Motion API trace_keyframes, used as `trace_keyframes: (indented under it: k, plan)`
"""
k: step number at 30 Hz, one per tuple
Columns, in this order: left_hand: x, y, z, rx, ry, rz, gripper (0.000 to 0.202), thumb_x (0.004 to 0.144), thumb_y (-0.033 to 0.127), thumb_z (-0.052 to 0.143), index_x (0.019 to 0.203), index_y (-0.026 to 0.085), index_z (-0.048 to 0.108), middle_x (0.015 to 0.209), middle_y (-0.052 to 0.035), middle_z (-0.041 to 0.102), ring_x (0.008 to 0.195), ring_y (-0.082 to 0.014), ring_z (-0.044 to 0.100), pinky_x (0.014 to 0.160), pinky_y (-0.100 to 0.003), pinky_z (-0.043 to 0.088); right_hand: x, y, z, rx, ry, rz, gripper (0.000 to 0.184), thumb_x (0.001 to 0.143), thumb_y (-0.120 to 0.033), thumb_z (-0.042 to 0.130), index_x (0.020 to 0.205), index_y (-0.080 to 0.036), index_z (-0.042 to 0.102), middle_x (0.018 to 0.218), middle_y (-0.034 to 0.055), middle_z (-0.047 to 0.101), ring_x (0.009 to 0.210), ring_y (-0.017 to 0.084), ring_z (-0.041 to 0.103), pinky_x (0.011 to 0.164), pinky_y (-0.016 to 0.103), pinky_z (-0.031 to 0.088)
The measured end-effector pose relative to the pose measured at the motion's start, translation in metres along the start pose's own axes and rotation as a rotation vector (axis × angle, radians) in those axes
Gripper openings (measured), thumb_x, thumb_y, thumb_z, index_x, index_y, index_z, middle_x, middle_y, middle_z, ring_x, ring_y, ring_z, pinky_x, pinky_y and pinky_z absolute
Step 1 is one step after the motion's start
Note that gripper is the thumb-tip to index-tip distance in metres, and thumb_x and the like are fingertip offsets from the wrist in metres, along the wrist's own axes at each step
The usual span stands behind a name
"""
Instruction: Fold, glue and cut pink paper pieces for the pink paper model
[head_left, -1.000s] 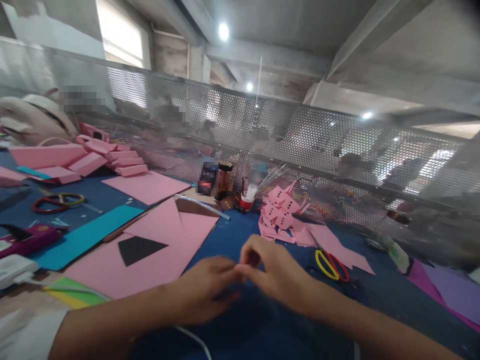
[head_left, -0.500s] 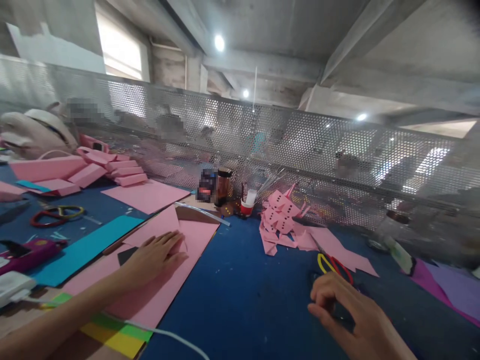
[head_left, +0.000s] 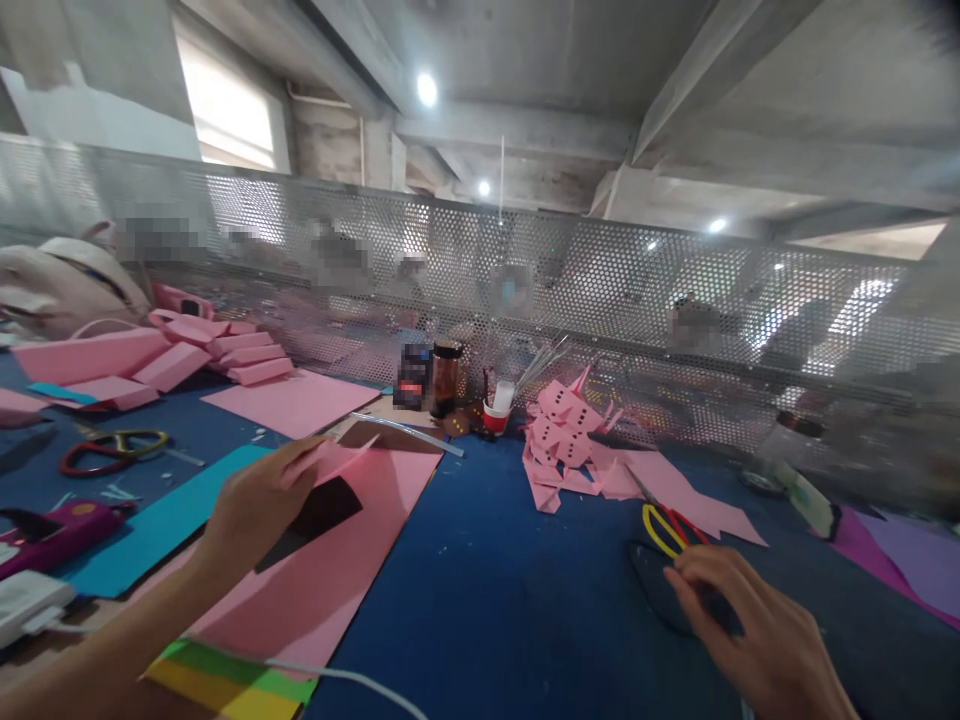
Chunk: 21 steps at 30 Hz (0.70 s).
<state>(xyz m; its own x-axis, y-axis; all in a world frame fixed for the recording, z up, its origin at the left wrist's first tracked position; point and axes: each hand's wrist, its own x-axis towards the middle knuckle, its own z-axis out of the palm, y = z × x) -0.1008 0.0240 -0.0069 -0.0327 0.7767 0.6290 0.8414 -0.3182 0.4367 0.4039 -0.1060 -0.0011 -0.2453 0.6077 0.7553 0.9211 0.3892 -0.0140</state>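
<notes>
My left hand [head_left: 259, 500] pinches the edge of a pink paper piece [head_left: 341, 458], which is lifted and bent upward. Beneath it a dark flat rectangle [head_left: 330, 510] lies on a larger pink sheet [head_left: 315, 590]. My right hand [head_left: 750, 620] hovers at the lower right with curled fingers and a gap between thumb and forefinger; I see nothing held in it. Just beyond its fingertips lie scissors with yellow and red handles [head_left: 661, 530], their blades on pink paper scraps [head_left: 690, 490]. Whether the fingers touch the handles cannot be told.
A folded pink paper figure with black dots [head_left: 562, 430] stands at the back. Near it are a red-and-white cup [head_left: 495, 415] and a brown jar [head_left: 447, 380]. At left lie blue card [head_left: 172, 520], a purple glue gun [head_left: 60, 525] and other scissors [head_left: 112, 450]. A white cable [head_left: 352, 675] crosses the front.
My left hand has gone from lying flat on the pink paper to pinching and raising it, uncovering more of the dark rectangle. My right hand has shifted slightly right, beside the scissors' handles.
</notes>
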Motion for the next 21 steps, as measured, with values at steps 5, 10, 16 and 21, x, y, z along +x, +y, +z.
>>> trace_keyframes:
  k: [5, 10, 16, 21]
  plan:
    - [-0.002, 0.039, -0.030, -0.042, 0.135, -0.156, 0.038, 0.089, 0.047, 0.052, 0.123, 0.032, 0.059, 0.112, 0.0014, 0.069, 0.096, -0.0267, 0.065, 0.075, -0.032, 0.049, 0.002, 0.009, 0.004, -0.019, 0.001, 0.075, 0.018, 0.093, -0.041, 0.056, 0.087, -0.025, 0.060, 0.089, 0.0018, 0.070, 0.069, 0.014, 0.069, 0.062, 0.022, 0.055]
    - [-0.010, 0.090, -0.038, -0.202, 0.114, -0.052, 0.031, 0.087, 0.047, 0.059, 0.113, 0.033, 0.064, 0.109, 0.0047, 0.071, 0.093, -0.0249, 0.065, 0.079, -0.032, 0.050, 0.009, -0.004, -0.003, 0.064, -0.005, 0.130, 0.021, 0.094, -0.043, 0.055, 0.103, -0.025, 0.062, 0.108, 0.0053, 0.069, 0.100, 0.021, 0.068, 0.084, 0.031, 0.056]
    - [-0.034, 0.151, -0.020, -0.450, -0.051, 0.148, 0.023, 0.085, 0.037, 0.064, 0.105, 0.027, 0.069, 0.103, -0.0014, 0.074, 0.094, -0.0230, 0.068, 0.082, -0.029, 0.053, 0.005, -0.036, -0.017, 0.210, -0.200, 0.073, 0.067, 0.088, -0.053, 0.062, 0.145, -0.028, 0.040, 0.144, 0.0106, 0.052, 0.133, 0.030, 0.049, 0.103, 0.045, 0.049]
    - [-0.047, 0.182, -0.009, -0.601, -0.280, 0.103, 0.025, 0.086, 0.030, 0.062, 0.110, 0.025, 0.070, 0.107, -0.0028, 0.074, 0.097, -0.0221, 0.068, 0.080, -0.028, 0.054, -0.003, -0.062, -0.014, 0.288, -0.318, 0.005, 0.078, 0.084, -0.050, 0.069, 0.150, -0.029, 0.034, 0.148, 0.0107, 0.047, 0.138, 0.031, 0.043, 0.110, 0.052, 0.041]
